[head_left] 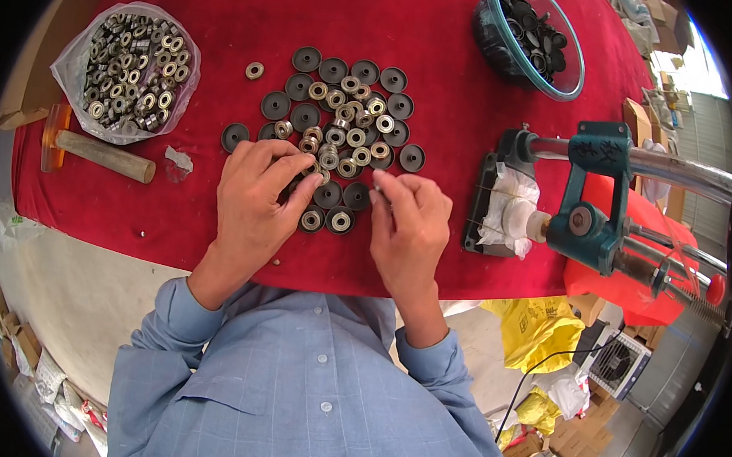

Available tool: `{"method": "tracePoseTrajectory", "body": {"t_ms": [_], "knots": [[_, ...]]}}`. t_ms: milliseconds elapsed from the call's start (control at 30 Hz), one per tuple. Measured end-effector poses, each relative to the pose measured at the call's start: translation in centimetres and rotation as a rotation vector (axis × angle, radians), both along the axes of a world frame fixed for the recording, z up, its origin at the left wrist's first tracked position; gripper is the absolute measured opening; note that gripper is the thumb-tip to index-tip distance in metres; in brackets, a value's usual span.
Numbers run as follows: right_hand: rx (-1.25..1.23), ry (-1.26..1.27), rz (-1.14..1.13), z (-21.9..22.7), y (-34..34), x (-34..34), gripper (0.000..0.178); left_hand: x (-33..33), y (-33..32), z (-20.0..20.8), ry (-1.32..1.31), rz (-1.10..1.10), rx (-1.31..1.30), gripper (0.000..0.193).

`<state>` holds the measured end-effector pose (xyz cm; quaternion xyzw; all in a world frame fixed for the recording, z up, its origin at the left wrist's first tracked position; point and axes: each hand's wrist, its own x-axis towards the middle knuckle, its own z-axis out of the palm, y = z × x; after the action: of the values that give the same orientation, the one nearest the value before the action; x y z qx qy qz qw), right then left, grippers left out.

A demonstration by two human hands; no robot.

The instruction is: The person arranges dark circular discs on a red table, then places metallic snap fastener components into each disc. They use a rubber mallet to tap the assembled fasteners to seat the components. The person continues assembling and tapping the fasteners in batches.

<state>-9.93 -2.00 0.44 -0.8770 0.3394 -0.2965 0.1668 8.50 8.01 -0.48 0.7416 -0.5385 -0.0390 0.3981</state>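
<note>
Steel ball bearings (355,137) lie heaped over round dark-grey caps (306,59) on the red cloth. At the left side of this pile, my left hand (257,195) has its thumb and forefinger closed around a bearing (315,170), partly hidden by the fingers. To the right of the pile, my right hand (414,222) pinches a small metal piece at its fingertips, apparently a bearing, mostly covered. Between my hands, two caps near the front hold a seated bearing (340,220) each. A single bearing (254,70) lies apart at the upper left.
A plastic bag of bearings (172,89) stands at the left, with a mallet (104,153) below it. A clear bowl of black caps (581,70) sits at the far right. The green hand press (584,189) occupies the right side. The table's front edge (160,262) is close to me.
</note>
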Motion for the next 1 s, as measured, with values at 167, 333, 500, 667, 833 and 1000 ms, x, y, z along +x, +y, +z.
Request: {"method": "tracePoseTrajectory", "body": {"t_ms": [167,333,500,667,833,1000], "knots": [[-0.122,-0.033,0.07,-1.3,1.5,-0.1,0.029,-0.3,-0.2,0.0,-0.008,0.019,-0.007,0.03],[-0.102,-0.052,0.107,-2.0,1.2,-0.2,0.023,-0.3,-0.2,0.1,-0.037,0.015,0.008,0.029],[-0.132,0.027,0.099,-1.1,1.2,0.0,0.017,-0.2,-0.3,-0.1,-0.006,0.016,0.005,0.03],[-0.168,0.085,0.129,-1.3,1.2,-0.8,0.018,-0.1,-0.3,0.2,-0.027,-0.002,0.011,0.029],[-0.197,0.097,0.107,-1.2,1.6,-0.9,0.022,-0.2,-0.2,0.1,-0.035,0.007,0.007,0.028],[-0.182,0.106,0.096,-1.6,2.1,-1.0,0.021,-0.3,0.0,0.2,-0.041,0.02,0.005,0.03]]}}
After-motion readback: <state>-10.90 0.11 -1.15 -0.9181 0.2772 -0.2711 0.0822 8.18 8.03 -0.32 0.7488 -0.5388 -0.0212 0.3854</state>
